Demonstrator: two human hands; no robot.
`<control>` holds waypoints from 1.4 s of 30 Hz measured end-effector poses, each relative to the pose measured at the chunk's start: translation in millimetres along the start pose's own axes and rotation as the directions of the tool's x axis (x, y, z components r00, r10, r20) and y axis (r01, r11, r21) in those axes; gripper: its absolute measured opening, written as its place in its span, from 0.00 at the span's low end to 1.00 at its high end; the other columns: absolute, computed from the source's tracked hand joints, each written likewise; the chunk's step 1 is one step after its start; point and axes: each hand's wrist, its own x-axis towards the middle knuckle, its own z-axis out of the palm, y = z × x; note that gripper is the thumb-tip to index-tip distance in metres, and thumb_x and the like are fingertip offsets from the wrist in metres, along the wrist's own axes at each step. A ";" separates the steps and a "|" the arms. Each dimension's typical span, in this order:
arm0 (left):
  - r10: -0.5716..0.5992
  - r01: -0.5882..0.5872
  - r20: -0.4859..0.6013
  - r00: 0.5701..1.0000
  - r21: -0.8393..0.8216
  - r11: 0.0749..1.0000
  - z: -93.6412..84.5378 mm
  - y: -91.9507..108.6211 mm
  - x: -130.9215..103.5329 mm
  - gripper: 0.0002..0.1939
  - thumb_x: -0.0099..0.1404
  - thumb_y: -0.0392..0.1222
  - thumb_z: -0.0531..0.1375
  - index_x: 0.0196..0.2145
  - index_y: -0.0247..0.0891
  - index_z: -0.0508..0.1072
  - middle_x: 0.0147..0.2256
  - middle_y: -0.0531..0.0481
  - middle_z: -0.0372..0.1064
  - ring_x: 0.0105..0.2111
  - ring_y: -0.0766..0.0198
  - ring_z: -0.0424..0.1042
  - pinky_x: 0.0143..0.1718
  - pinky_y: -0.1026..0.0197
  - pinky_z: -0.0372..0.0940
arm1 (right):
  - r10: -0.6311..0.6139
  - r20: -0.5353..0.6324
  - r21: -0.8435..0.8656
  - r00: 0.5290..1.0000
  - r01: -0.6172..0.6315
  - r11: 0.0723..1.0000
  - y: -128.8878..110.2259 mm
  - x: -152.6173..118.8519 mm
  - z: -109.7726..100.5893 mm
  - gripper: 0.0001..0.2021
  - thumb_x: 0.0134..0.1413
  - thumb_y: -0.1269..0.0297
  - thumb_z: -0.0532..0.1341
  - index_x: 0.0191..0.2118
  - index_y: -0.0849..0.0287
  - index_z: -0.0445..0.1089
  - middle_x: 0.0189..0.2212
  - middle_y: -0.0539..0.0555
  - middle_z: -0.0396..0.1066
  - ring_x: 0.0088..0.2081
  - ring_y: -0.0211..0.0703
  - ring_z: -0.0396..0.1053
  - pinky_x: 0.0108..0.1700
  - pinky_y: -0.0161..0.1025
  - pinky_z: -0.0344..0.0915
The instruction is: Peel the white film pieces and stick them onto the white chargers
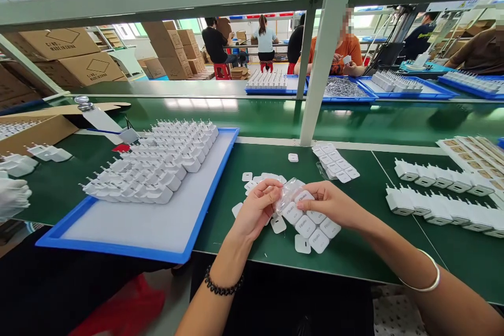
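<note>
Above the front edge of the green bench, my right hand (pixel 328 203) pinches a block of white square cover plates (pixel 306 227), printed and laid in rows. Clear plastic film (pixel 290 189) bunches up at the block's upper left corner. My left hand (pixel 258 209) is closed on that film, thumb against fingers. Loose white plates (pixel 278 224) lie scattered beneath and behind both hands, partly hidden by them. Farther back on the bench rests a second block of plates (pixel 336 161), with film at its edge. One single plate (pixel 293 157) lies apart beside it.
At left, a blue-rimmed tray (pixel 208 207) carries rows of white plug chargers (pixel 157 160). More chargers (pixel 441 205) stand in two rows at right. A metal post (pixel 325 52) rises behind the bench. A co-worker's gloved hand (pixel 13 197) shows at far left; other people sit beyond.
</note>
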 end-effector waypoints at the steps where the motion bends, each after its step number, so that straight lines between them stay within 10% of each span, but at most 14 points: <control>1: 0.062 -0.060 -0.021 0.998 0.047 0.997 0.7 2.1 -1.8 0.16 0.56 0.53 0.67 0.29 0.36 0.75 0.30 0.51 0.66 0.26 0.70 0.63 0.28 0.67 0.61 | 0.012 -0.025 0.003 1.000 -0.012 1.000 -0.3 -0.4 -0.5 0.12 0.51 0.58 0.66 0.34 0.63 0.75 0.28 0.52 0.74 0.29 0.41 0.69 0.32 0.36 0.62; 3: 0.303 -0.273 -0.064 0.951 0.288 0.918 2.9 6.0 -7.6 0.17 0.64 0.53 0.60 0.30 0.36 0.77 0.39 0.46 0.68 0.34 0.65 0.67 0.37 0.63 0.65 | 0.023 -0.073 -0.018 0.997 -0.025 1.000 -0.1 -1.0 -1.2 0.12 0.50 0.57 0.66 0.32 0.63 0.75 0.26 0.52 0.73 0.28 0.41 0.68 0.30 0.36 0.61; 7: 0.709 -0.540 0.205 0.674 0.793 0.283 11.3 4.6 -21.9 0.13 0.65 0.44 0.60 0.47 0.43 0.77 0.51 0.44 0.69 0.49 0.54 0.68 0.52 0.52 0.62 | -0.029 -0.109 -0.070 0.994 0.021 0.997 2.9 -0.8 -0.4 0.13 0.52 0.56 0.64 0.31 0.62 0.73 0.23 0.49 0.69 0.25 0.39 0.64 0.28 0.35 0.58; 9: 0.648 -0.530 0.311 0.695 0.831 0.169 16.6 0.4 -25.7 0.17 0.66 0.39 0.59 0.53 0.44 0.73 0.51 0.44 0.71 0.50 0.53 0.69 0.53 0.50 0.61 | -0.073 -0.111 -0.116 0.991 0.060 0.991 4.5 -0.2 0.8 0.13 0.53 0.56 0.63 0.30 0.62 0.73 0.23 0.49 0.67 0.26 0.39 0.63 0.29 0.35 0.57; 15: 0.375 -0.303 0.059 0.925 0.709 0.636 23.9 -4.1 -20.6 0.12 0.67 0.40 0.57 0.43 0.40 0.79 0.41 0.47 0.78 0.42 0.56 0.75 0.45 0.58 0.67 | -0.169 -0.107 -0.331 0.980 0.125 0.935 5.8 0.7 4.5 0.11 0.56 0.58 0.61 0.32 0.61 0.75 0.27 0.50 0.69 0.30 0.41 0.63 0.31 0.36 0.58; 22: 0.478 -0.309 -0.168 0.862 0.575 0.758 15.8 -2.6 -14.3 0.08 0.65 0.41 0.59 0.36 0.38 0.77 0.33 0.50 0.75 0.34 0.61 0.71 0.37 0.63 0.64 | 0.015 -0.072 -0.195 0.997 -0.029 0.980 9.9 4.0 0.7 0.11 0.48 0.60 0.67 0.35 0.62 0.76 0.27 0.49 0.72 0.28 0.40 0.64 0.31 0.35 0.58; 29: 0.184 -0.121 -0.133 0.974 0.382 0.916 7.0 9.9 -8.2 0.11 0.64 0.46 0.57 0.39 0.37 0.72 0.29 0.52 0.67 0.29 0.65 0.65 0.31 0.66 0.61 | 0.043 -0.038 -0.193 0.998 -0.050 0.980 10.6 3.7 0.1 0.09 0.50 0.60 0.66 0.35 0.60 0.76 0.31 0.50 0.75 0.31 0.43 0.69 0.34 0.36 0.63; 34: 0.246 -0.155 -0.067 0.967 0.614 0.774 8.8 1.5 -13.8 0.19 0.69 0.45 0.53 0.57 0.43 0.62 0.34 0.51 0.69 0.32 0.63 0.68 0.35 0.62 0.64 | 0.044 0.067 -0.026 0.997 -0.042 0.999 11.8 5.3 5.8 0.15 0.45 0.59 0.70 0.38 0.60 0.75 0.31 0.51 0.75 0.34 0.46 0.72 0.36 0.39 0.67; 39: 0.675 -0.376 0.199 0.711 0.918 0.125 12.4 -8.6 -22.1 0.13 0.69 0.39 0.54 0.50 0.41 0.70 0.59 0.39 0.60 0.59 0.50 0.60 0.59 0.46 0.55 | 0.063 0.032 0.105 0.997 -0.066 0.992 13.1 5.8 6.4 0.13 0.46 0.59 0.69 0.35 0.62 0.74 0.27 0.51 0.75 0.30 0.44 0.72 0.33 0.38 0.66; 42: 0.472 -0.461 0.377 0.797 0.884 0.072 9.5 -4.0 -24.3 0.18 0.69 0.41 0.54 0.56 0.42 0.67 0.59 0.40 0.62 0.59 0.52 0.62 0.59 0.49 0.58 | 0.049 0.009 0.099 0.999 -0.050 0.994 10.4 4.2 4.3 0.12 0.46 0.59 0.69 0.33 0.64 0.74 0.25 0.50 0.73 0.27 0.40 0.70 0.30 0.35 0.63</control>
